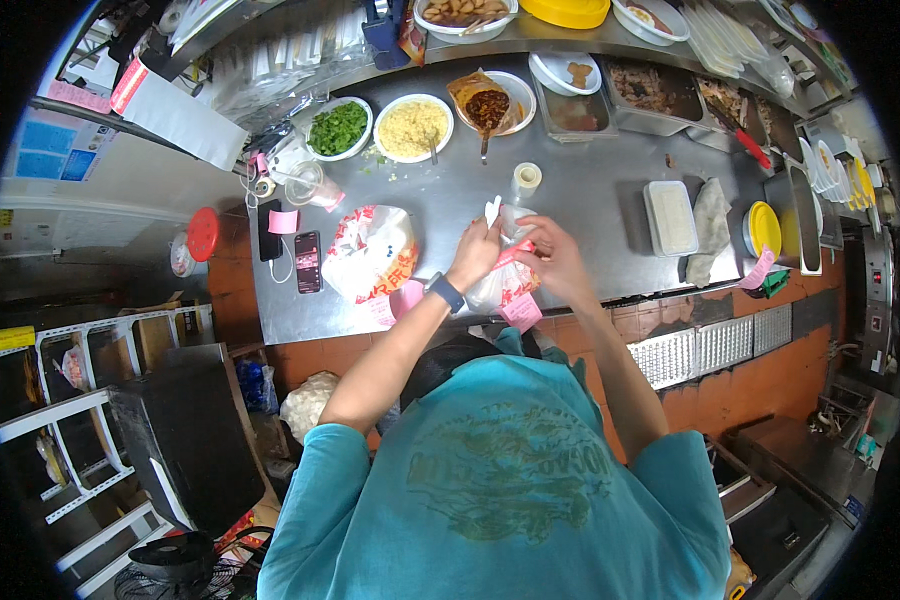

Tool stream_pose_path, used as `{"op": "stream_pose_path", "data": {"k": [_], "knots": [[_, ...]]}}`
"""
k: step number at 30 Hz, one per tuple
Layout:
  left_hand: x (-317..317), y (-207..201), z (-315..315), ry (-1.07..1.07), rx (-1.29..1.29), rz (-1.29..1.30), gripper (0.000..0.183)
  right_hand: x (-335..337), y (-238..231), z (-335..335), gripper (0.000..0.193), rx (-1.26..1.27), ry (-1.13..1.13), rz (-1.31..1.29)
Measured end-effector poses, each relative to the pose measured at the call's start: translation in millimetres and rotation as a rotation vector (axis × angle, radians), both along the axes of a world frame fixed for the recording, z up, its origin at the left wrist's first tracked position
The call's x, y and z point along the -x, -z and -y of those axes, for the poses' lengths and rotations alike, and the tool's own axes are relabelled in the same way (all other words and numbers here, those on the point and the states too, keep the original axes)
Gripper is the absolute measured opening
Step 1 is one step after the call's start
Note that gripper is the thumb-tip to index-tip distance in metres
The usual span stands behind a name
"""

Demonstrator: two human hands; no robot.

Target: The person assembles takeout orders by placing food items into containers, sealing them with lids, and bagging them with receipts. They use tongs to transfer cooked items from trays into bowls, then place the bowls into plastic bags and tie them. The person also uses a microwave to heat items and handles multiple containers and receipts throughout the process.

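At the near edge of the steel counter, both hands are closed on a white plastic bag [494, 292] with red print. My left hand [475, 252] grips its gathered neck, and white plastic pokes up above the fingers. My right hand [555, 262] pinches the same neck from the other side, beside a red printed strip. Pink slips [520, 312] hang at the bag's lower edge. To the left stands another filled white bag [372, 255] with red and orange print. A roll of tape [527, 178] sits just beyond my hands. What the held bag contains is hidden.
Along the back are bowls of chopped greens [339, 130], chopped yellow food [413, 128] and dark sauce [490, 108]. Metal pans [650, 95] stand at back right. A lidded white container [671, 218] and a grey cloth [708, 230] lie right; two phones [309, 262] lie left.
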State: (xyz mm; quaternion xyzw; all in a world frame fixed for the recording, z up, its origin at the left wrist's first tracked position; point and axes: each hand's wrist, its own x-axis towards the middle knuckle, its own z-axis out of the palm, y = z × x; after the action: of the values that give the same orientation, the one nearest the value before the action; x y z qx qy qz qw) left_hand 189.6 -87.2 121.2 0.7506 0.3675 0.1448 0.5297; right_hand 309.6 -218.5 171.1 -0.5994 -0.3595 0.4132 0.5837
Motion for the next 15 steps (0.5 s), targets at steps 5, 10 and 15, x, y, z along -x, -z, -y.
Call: {"op": "stream_pose_path", "data": {"k": [5, 10, 15], "knots": [[-1, -9, -8, 0.007, 0.431, 0.052, 0.038, 12, 12, -31, 0.049, 0.108, 0.026, 0.328], [11, -16, -14, 0.006, 0.63, 0.241, 0.03, 11, 13, -36, 0.051, 0.029, 0.147, 0.477], [19, -15, -18, 0.169, 0.359, 0.186, 0.026, 6, 25, -31, 0.029, 0.099, 0.161, 0.407]]}}
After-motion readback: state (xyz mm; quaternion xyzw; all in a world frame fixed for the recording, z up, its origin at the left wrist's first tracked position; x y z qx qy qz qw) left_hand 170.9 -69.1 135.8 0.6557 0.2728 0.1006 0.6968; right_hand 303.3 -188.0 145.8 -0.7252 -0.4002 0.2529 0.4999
